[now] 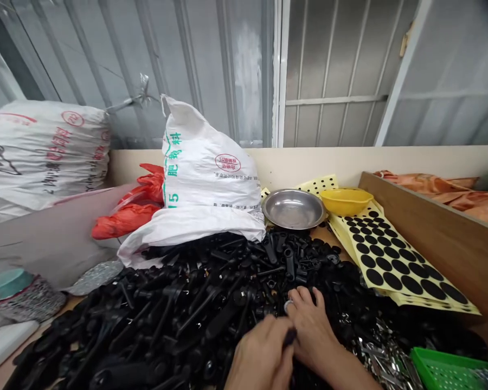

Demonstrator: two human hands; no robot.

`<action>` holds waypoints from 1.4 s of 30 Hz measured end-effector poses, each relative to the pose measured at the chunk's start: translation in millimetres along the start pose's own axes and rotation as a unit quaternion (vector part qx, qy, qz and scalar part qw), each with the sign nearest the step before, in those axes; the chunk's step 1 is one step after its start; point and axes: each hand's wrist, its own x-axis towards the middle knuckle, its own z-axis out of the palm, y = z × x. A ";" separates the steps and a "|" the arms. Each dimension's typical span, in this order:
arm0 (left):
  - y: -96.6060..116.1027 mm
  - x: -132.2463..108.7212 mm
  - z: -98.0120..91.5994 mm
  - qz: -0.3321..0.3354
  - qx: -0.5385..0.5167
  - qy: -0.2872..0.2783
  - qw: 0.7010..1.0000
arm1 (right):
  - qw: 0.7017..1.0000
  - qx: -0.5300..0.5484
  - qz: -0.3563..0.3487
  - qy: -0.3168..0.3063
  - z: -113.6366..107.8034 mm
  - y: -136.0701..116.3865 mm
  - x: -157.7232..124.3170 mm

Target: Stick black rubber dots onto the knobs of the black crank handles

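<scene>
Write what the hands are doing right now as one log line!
left hand: closed on black part | right hand: at black pile | right side: green basket | behind pile: steel bowl, yellow bowl

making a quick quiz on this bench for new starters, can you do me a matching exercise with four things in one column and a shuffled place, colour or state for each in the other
Column one
1. left hand
2. metal bowl
3. basket
4. sheets

Column two
A. pale yellow with black discs
B. closed around a dark piece
C. just left of the yellow bowl in the picture
D. green, in the picture's lower right corner

Right pairs: 1-B, 2-C, 3-D, 4-A
</scene>
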 end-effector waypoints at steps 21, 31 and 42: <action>-20.7 84.7 3.0 -0.025 -0.061 0.043 0.997 | 0.997 0.053 0.037 0.047 -23.0 16.2 2.5; -7.2 73.4 32.1 0.018 0.179 -0.128 0.975 | 0.984 0.059 0.074 0.150 -36.3 53.3 -8.5; 9.3 113.8 6.7 0.018 0.193 -0.002 0.981 | 0.972 0.044 0.148 0.175 -67.2 102.4 -31.4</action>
